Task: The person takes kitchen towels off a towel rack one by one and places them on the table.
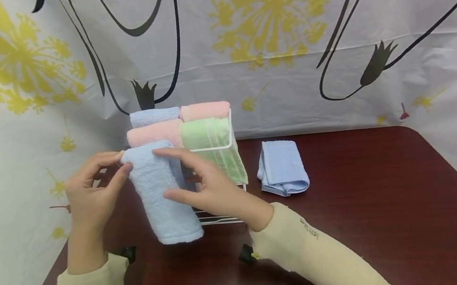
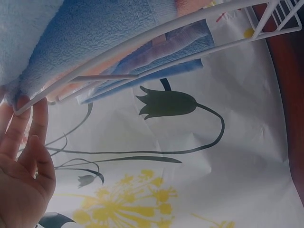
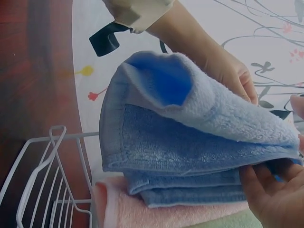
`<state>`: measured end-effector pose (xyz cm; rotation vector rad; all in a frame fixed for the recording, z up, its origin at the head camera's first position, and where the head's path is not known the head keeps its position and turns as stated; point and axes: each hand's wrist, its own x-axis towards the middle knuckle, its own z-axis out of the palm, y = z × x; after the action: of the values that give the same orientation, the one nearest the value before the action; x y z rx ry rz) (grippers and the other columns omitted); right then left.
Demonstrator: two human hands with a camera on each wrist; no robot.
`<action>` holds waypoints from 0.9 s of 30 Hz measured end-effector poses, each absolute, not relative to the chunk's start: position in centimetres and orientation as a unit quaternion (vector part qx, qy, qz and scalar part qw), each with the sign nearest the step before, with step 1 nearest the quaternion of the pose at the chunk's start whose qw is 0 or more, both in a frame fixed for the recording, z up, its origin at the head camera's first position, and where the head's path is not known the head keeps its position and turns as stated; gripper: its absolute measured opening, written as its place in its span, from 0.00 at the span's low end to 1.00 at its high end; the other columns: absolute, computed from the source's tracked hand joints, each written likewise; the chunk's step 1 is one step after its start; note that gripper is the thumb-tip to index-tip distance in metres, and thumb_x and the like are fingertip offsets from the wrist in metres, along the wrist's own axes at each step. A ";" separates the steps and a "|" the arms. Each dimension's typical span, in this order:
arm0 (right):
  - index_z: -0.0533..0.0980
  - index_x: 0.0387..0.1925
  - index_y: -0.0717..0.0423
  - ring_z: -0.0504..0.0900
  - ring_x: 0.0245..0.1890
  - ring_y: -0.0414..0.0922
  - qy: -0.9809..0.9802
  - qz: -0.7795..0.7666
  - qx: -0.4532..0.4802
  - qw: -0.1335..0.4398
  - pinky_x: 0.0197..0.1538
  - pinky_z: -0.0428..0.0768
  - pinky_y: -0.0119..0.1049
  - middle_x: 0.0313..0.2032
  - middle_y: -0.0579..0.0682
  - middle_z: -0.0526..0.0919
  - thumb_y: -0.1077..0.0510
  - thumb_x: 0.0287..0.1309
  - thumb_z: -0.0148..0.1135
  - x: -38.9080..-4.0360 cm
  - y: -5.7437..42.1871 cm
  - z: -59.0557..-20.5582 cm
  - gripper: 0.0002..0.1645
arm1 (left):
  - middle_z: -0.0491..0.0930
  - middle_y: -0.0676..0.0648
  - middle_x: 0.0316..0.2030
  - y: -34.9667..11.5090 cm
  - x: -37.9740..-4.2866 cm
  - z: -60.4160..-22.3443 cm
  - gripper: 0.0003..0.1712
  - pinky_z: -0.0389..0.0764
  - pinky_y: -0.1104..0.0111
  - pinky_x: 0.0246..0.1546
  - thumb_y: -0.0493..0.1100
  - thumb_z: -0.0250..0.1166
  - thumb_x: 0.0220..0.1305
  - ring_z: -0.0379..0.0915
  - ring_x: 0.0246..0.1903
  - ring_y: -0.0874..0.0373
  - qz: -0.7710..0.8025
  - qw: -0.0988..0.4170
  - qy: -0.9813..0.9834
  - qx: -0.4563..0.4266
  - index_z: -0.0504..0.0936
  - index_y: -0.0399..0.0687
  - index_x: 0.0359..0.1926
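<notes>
A light blue towel (image 1: pixel 162 193) hangs folded over the front left of a white wire rack (image 1: pixel 212 148), its lower end in front of the rack. My left hand (image 1: pixel 90 188) pinches the towel's upper left corner between thumb and fingers; in the left wrist view those fingers are right at the rack's wire corner. My right hand (image 1: pixel 212 182) has thumb and index finger spread apart over the towel's right side. In the right wrist view, other fingers (image 3: pixel 259 190) of that hand reach to the towel's lower layers, and the towel's open fold faces the camera.
Behind the blue towel, the rack holds pink towels (image 1: pixel 154 133), a green towel (image 1: pixel 206 133) and another blue towel (image 1: pixel 154 117). A folded blue towel (image 1: pixel 284 166) lies to the right on the dark red table (image 1: pixel 368 201). A patterned white sheet (image 1: pixel 280 74) surrounds the table's back and sides.
</notes>
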<state>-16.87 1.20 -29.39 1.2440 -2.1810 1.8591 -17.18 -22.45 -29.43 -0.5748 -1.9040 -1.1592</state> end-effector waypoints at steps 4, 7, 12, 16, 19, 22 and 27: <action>0.65 0.71 0.48 0.75 0.53 0.40 -0.696 0.592 0.406 0.030 0.54 0.79 0.32 0.67 0.46 0.70 0.61 0.60 0.68 -17.2 0.4 -29.2 0.39 | 0.85 0.64 0.40 -22.6 -17.1 -29.4 0.17 0.74 0.85 0.30 0.21 0.71 0.48 0.76 0.33 0.70 -0.458 0.406 -0.756 -0.234 0.86 0.28 0.42; 0.66 0.70 0.50 0.75 0.51 0.40 -0.695 0.593 0.405 0.040 0.53 0.79 0.31 0.66 0.47 0.71 0.62 0.59 0.68 -17.3 -0.3 -29.0 0.38 | 0.84 0.66 0.40 -22.6 -17.1 -29.3 0.16 0.74 0.85 0.30 0.21 0.72 0.48 0.75 0.33 0.71 -0.454 0.407 -0.757 -0.233 0.86 0.28 0.42; 0.68 0.67 0.50 0.76 0.48 0.40 -0.699 0.597 0.390 0.048 0.49 0.80 0.29 0.63 0.47 0.74 0.61 0.60 0.67 -17.5 -1.3 -28.6 0.34 | 0.84 0.68 0.40 -22.6 -17.0 -29.2 0.15 0.73 0.85 0.29 0.22 0.72 0.49 0.75 0.32 0.71 -0.453 0.412 -0.757 -0.230 0.86 0.28 0.41; 0.70 0.65 0.51 0.77 0.48 0.42 -0.700 0.600 0.383 0.057 0.47 0.80 0.29 0.62 0.49 0.75 0.63 0.62 0.65 -17.8 -1.4 -28.7 0.31 | 0.84 0.66 0.40 -22.7 -17.1 -29.2 0.15 0.73 0.85 0.29 0.22 0.72 0.49 0.75 0.32 0.71 -0.455 0.411 -0.754 -0.235 0.86 0.28 0.41; 0.71 0.64 0.53 0.77 0.49 0.42 -0.699 0.600 0.384 0.063 0.48 0.80 0.29 0.61 0.49 0.76 0.65 0.62 0.64 -17.9 -1.3 -28.9 0.29 | 0.85 0.64 0.40 -22.7 -17.1 -29.3 0.15 0.75 0.85 0.30 0.22 0.72 0.49 0.76 0.32 0.70 -0.458 0.411 -0.750 -0.242 0.86 0.27 0.41; 0.72 0.64 0.54 0.77 0.50 0.42 -0.699 0.597 0.387 0.071 0.50 0.79 0.28 0.61 0.50 0.77 0.65 0.63 0.64 -18.0 -1.1 -28.9 0.28 | 0.85 0.63 0.40 -22.7 -17.1 -29.3 0.16 0.77 0.85 0.32 0.21 0.71 0.48 0.77 0.33 0.70 -0.457 0.411 -0.749 -0.246 0.86 0.27 0.42; 0.73 0.62 0.57 0.78 0.51 0.41 -0.697 0.596 0.390 0.083 0.51 0.79 0.27 0.60 0.52 0.79 0.66 0.62 0.63 -18.0 -0.8 -28.9 0.26 | 0.85 0.66 0.40 -22.8 -17.2 -29.4 0.14 0.74 0.85 0.32 0.24 0.71 0.52 0.77 0.34 0.71 -0.450 0.417 -0.752 -0.242 0.86 0.28 0.42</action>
<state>-17.98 -0.84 -28.91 1.1652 -2.0814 1.7793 -17.20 -22.76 -29.40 -0.6071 -1.8862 -1.1288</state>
